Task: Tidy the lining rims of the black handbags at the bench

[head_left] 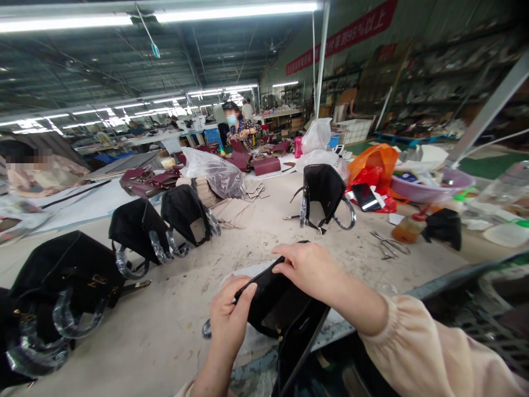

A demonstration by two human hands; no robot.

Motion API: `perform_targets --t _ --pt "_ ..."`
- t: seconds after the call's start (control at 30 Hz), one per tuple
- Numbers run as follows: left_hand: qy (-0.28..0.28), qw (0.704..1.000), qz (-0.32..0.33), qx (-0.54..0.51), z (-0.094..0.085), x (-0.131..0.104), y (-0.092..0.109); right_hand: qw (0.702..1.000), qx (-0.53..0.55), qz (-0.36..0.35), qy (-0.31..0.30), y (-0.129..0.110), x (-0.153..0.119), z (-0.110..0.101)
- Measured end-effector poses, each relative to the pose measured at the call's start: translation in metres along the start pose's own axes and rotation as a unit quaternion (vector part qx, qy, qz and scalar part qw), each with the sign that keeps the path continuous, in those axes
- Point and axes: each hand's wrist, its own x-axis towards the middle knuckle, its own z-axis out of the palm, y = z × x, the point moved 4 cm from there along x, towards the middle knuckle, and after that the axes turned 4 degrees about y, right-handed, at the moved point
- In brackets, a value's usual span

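Note:
A black handbag [285, 303] lies tipped at the table's front edge, its opening facing me. My left hand [233, 309] pinches the left end of the bag's rim between thumb and fingers. Further along the same rim, my right hand [308, 270] grips with thumb and fingers closed on it. A plastic-wrapped handle end [206, 328] shows at the bag's left side. Part of the bag hangs over the edge, and its far side is hidden by my hands.
Several black handbags with wrapped handles, such as this bag [66, 275], stand at left. Another black bag [322, 190] stands ahead. Scissors [388, 245], a bottle of amber liquid [409, 229] and a purple basin [432, 187] are at right. A masked co-worker [243, 129] sits beyond maroon pieces [264, 165].

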Motion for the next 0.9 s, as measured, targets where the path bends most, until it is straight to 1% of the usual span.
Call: perform_targets --t 0.13,0.27,0.33,0.4,0.47,0.53,0.6,0.67,0.73,0.8,0.9 --pt "-0.025 1.0 0.002 0.015 -0.001 0.0 0.003 0.999 -0.03 -0.011 -0.022 0.0 0.001 0.001" --pt "-0.096 0.99 0.009 0.1 -0.004 0.007 0.011 0.999 -0.041 -0.012 -0.03 0.0 0.003 0.001" --pt "-0.147 0.976 0.033 0.156 -0.004 0.016 0.02 0.998 -0.045 -0.012 -0.033 -0.001 0.005 0.001" --pt "-0.202 0.954 0.06 0.212 -0.001 0.027 0.03 0.998 -0.049 -0.008 -0.037 -0.001 0.007 0.001" --pt "-0.238 0.93 0.082 0.268 0.003 0.036 0.038 0.998 -0.051 0.0 -0.043 -0.002 0.007 0.001" --pt "-0.248 0.911 0.1 0.314 0.007 0.041 0.043 0.998 -0.049 0.007 -0.049 -0.001 0.006 0.002" --pt "-0.245 0.902 0.113 0.336 0.012 0.043 0.044 0.998 -0.041 0.006 -0.049 0.0 0.004 0.002" --pt "-0.236 0.904 0.116 0.336 0.014 0.043 0.042 0.999 -0.025 -0.005 -0.041 0.003 0.002 0.001" --pt "-0.22 0.912 0.11 0.328 0.014 0.044 0.04 0.999 -0.01 -0.006 -0.035 0.007 0.0 -0.001" --pt "-0.212 0.918 0.105 0.318 0.014 0.045 0.038 0.999 0.001 0.009 -0.036 0.013 -0.002 -0.002" --pt "-0.221 0.92 0.098 0.309 0.014 0.047 0.037 0.999 0.002 0.03 -0.033 0.02 -0.003 -0.004"
